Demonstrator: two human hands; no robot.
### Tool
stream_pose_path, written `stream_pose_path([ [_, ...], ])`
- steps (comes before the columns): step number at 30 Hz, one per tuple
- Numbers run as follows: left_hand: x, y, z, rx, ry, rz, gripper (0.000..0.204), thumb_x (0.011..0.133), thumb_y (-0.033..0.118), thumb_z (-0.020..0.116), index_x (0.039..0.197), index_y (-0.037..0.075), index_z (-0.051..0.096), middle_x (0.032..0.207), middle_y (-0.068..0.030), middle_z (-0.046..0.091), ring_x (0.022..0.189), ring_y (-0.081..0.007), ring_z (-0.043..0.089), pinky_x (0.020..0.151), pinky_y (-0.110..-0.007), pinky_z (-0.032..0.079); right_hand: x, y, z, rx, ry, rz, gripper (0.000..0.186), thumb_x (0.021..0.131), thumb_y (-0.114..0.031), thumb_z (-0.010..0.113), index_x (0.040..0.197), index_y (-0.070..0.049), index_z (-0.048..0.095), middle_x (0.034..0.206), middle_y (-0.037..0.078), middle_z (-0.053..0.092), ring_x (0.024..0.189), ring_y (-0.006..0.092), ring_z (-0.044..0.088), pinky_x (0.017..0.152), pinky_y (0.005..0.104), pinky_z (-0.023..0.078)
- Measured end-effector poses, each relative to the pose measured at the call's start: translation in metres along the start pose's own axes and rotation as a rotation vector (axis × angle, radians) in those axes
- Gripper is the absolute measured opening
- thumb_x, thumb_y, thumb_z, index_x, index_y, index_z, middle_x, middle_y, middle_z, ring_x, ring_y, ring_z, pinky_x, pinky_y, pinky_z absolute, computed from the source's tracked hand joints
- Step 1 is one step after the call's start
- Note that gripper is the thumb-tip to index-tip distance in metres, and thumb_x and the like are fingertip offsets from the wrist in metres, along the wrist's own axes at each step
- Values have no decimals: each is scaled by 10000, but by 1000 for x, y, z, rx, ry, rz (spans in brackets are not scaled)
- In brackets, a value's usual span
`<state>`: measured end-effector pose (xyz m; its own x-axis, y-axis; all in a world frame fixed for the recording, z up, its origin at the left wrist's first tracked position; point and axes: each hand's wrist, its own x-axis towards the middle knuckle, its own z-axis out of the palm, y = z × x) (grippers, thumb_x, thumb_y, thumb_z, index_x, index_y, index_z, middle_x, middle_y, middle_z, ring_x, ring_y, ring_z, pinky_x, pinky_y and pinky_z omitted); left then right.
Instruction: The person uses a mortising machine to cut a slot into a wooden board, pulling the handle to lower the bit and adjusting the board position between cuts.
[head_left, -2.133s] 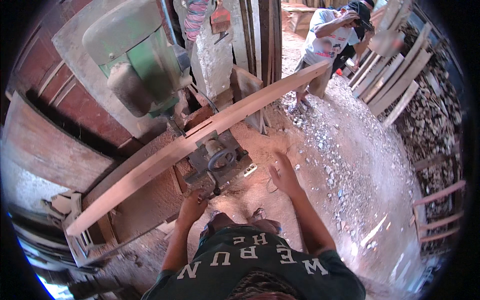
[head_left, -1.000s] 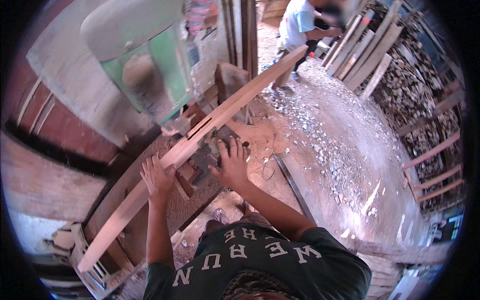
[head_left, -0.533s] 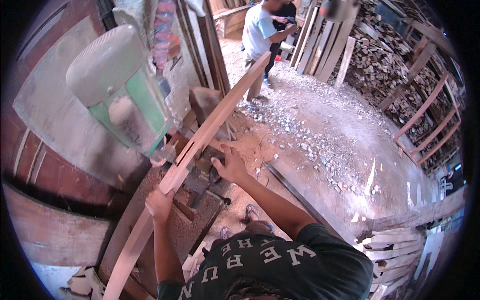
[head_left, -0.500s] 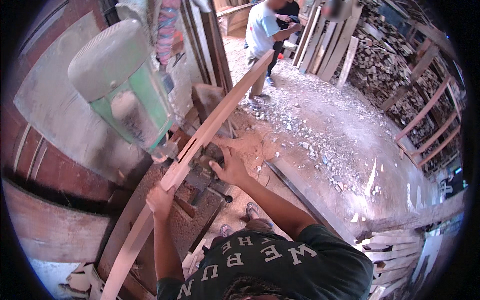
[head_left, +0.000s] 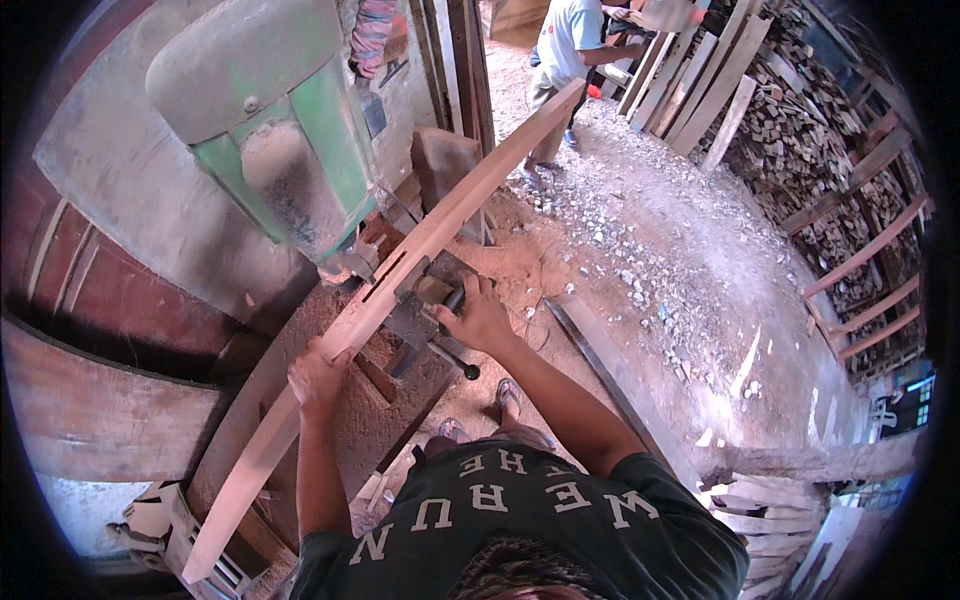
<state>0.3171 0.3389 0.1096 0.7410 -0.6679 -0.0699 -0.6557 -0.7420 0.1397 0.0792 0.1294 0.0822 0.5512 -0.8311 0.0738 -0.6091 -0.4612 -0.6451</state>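
Note:
A long pale reddish board with a dark slot near its middle lies diagonally across the machine's dusty bed. My left hand is closed around the board left of the slot. My right hand curls its fingers on the dark handwheel of the metal clamp block, just right of the slot. A lever with a black knob sticks out below that hand. Above the slot is the green, dust-covered machine head, its lower tip close beside the board.
Beyond the board's far end a person stands with another partly hidden. Leaning planks and stacked offcuts line the right. A long metal-edged piece lies right of my legs, near scattered gravel. Wooden panels stand left.
Two seconds ago both hands were off the board; since then my left hand has taken hold of it and my right has reached the handwheel. The view has shifted; the other person has turned.

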Motion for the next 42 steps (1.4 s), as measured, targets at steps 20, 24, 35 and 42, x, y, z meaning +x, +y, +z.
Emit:
stream_pose_path([
  [20, -41, -49, -24, -87, 112, 58, 449, 772, 380, 844, 919, 44, 587, 922, -211, 690, 908, -436, 670, 797, -540, 511, 5, -1, -3, 73, -35, 75, 829, 862, -592, 657, 1417, -16, 438, 1356, 319, 507, 1271, 484, 513, 1089, 590, 357],
  [24, -42, -59, -21, -75, 103, 45, 431, 759, 369, 857, 870, 44, 597, 919, -207, 691, 897, -433, 670, 785, -540, 514, 4, -5, -4, 92, -55, 71, 825, 855, -594, 655, 1405, -16, 446, 1360, 318, 509, 1270, 479, 517, 1080, 595, 365],
  [35, -38, -70, -7, 4, 71, 12, 503, 798, 479, 782, 956, 27, 626, 945, -244, 683, 890, -452, 673, 782, -561, 523, 1, 5, -6, 13, -77, 64, 922, 854, -686, 584, 1425, 9, 384, 1296, 400, 517, 1240, 536, 519, 1065, 590, 394],
  [42, -45, -59, -24, -29, 80, 8, 515, 820, 482, 766, 944, 8, 606, 936, -258, 666, 903, -463, 659, 775, -574, 512, 12, 10, -5, 107, -136, 158, 911, 874, -699, 559, 1423, 2, 366, 1318, 347, 524, 1258, 510, 524, 1080, 603, 358],
])
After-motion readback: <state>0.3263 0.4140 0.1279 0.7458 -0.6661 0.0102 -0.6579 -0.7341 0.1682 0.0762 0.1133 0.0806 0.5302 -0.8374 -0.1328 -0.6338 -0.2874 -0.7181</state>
